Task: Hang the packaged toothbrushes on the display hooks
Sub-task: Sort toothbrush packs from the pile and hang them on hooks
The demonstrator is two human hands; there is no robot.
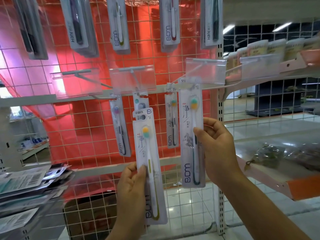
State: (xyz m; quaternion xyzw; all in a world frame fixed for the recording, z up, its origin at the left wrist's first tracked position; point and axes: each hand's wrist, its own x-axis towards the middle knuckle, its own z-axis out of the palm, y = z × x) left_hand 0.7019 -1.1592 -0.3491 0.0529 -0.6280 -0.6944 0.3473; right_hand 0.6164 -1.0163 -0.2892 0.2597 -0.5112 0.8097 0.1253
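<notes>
- Yellow pack (149,167): a white card holding a brush with a yellow-and-teal head and a yellow-green handle. It is head up and nearly upright. The left hand (131,186) grips its lower left edge. The round hang hole at its top is on no hook.
- Dark pack (191,134): a similar card, with an orange-and-teal head and a dark handle, upright. The right hand (216,146) pinches its right edge. Its top sits behind the clear tag of a hook (178,78); whether it is threaded on cannot be told.
- Hung packs (120,127): three hang on the middle row, behind the held ones.
- Upper packs (119,23): five bunches hang on the top row.
</notes>
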